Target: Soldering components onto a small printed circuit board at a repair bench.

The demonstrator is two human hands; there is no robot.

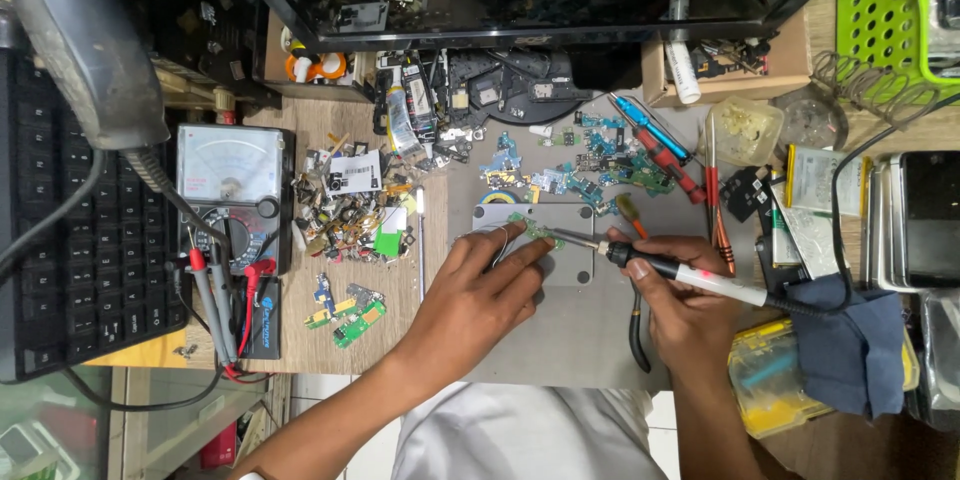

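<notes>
My left hand point(478, 292) rests on a grey work mat point(560, 335), its fingertips pressing a small green circuit board point(530, 229) down on a light grey metal plate point(572, 262). A thin wire loops by my index finger. My right hand point(672, 302) grips a white-and-black soldering iron point(680, 276), whose metal tip points left and touches the small board. The iron's black cable runs off to the right.
An analog multimeter point(228, 176) with red and black probes sits at left beside a black keyboard point(70, 240). Heaps of small parts point(350, 210) and flex boards point(600, 165), screwdrivers point(655, 145), a blue cloth point(850, 335), a yellow box point(775, 380) and a green basket point(885, 10) surround the mat.
</notes>
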